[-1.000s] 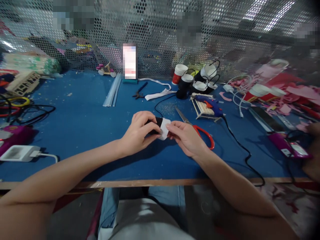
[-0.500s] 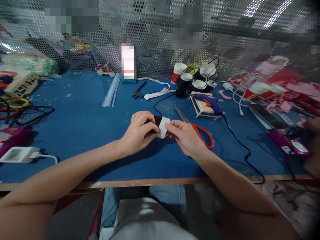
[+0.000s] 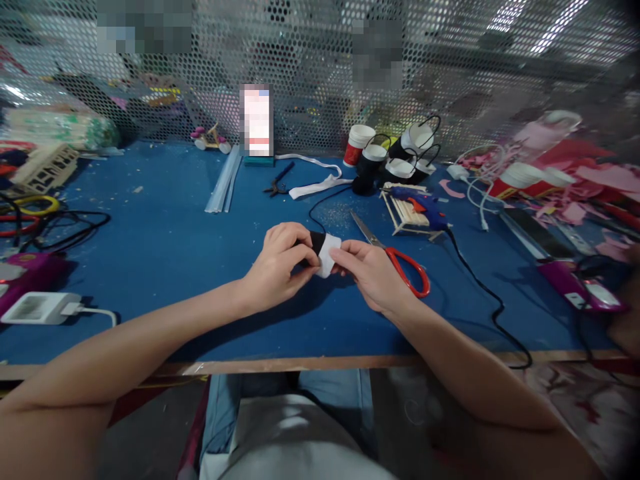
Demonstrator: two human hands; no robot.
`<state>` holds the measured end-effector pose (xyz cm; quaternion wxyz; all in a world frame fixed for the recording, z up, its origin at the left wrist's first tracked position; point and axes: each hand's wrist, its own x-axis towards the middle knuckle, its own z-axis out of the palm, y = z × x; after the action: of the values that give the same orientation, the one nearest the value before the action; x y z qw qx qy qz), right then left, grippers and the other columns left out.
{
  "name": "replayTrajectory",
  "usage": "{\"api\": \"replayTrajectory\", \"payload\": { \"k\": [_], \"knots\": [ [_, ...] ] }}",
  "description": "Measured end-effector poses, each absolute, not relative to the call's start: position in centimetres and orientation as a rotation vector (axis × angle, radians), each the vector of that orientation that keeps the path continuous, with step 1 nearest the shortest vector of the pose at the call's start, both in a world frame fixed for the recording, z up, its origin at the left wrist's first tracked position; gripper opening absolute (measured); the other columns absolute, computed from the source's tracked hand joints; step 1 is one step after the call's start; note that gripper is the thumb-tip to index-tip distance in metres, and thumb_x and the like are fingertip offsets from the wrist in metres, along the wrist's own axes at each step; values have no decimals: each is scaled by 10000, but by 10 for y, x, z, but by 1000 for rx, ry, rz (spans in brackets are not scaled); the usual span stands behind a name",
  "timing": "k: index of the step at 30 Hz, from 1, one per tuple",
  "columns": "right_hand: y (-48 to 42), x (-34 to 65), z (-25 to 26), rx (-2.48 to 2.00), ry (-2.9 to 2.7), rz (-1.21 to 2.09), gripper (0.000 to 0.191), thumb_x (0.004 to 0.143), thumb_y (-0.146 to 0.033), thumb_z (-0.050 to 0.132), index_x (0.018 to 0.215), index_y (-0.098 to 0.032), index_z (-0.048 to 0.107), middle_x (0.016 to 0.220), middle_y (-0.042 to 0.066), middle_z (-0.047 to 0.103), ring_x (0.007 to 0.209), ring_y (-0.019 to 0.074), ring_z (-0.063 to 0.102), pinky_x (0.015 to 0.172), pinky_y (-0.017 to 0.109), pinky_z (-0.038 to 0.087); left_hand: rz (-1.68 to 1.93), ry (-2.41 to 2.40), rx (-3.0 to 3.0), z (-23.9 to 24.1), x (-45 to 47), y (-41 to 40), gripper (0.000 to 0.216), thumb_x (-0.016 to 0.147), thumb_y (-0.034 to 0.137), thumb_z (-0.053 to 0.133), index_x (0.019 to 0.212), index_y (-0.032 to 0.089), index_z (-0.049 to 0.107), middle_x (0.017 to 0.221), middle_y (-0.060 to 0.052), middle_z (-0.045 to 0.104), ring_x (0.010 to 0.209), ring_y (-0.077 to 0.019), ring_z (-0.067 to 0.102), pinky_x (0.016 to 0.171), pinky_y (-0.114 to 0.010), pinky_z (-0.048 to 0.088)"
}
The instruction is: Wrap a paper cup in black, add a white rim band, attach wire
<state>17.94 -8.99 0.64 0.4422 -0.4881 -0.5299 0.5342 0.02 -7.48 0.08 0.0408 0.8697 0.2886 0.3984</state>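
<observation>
Here, left hand (image 3: pixel 283 260): curled over the black end of a small black-and-white piece (image 3: pixel 329 257), gripping it.
Right hand (image 3: pixel 375 275): pinching the white end between thumb and fingers.
Piece: between both hands, over the near middle of the blue table (image 3: pixel 175 257).
Scissors (image 3: pixel 395 253): lying just beside the right hand, blades pointing away.
Glue gun (image 3: pixel 434 215): resting on a small wooden rack (image 3: pixel 400 218), beyond the scissors to the right.
Farther back: pliers (image 3: pixel 281 180) and a white ribbon (image 3: pixel 315 190).

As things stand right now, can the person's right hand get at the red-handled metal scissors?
Probably yes: the red-handled metal scissors lie close beside the right hand, nothing on top. Its fingers, pinching a white-banded black object, would likely need to let go first.
</observation>
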Motion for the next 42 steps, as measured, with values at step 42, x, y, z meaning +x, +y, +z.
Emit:
{"api": "replayTrajectory", "payload": {
  "k": [42],
  "knots": [
    [-81, 191, 11, -1111, -1117, 1747, 217, 692, -343, 680, 662, -155, 576, 550, -26, 551, 512, 83, 484, 526, 236, 342, 932, 943, 1854, 0, -12, -54, 398, 786, 467, 531, 1040, 161, 500, 945, -63, 580, 825, -153, 557, 703, -288, 456]
  ]
}}
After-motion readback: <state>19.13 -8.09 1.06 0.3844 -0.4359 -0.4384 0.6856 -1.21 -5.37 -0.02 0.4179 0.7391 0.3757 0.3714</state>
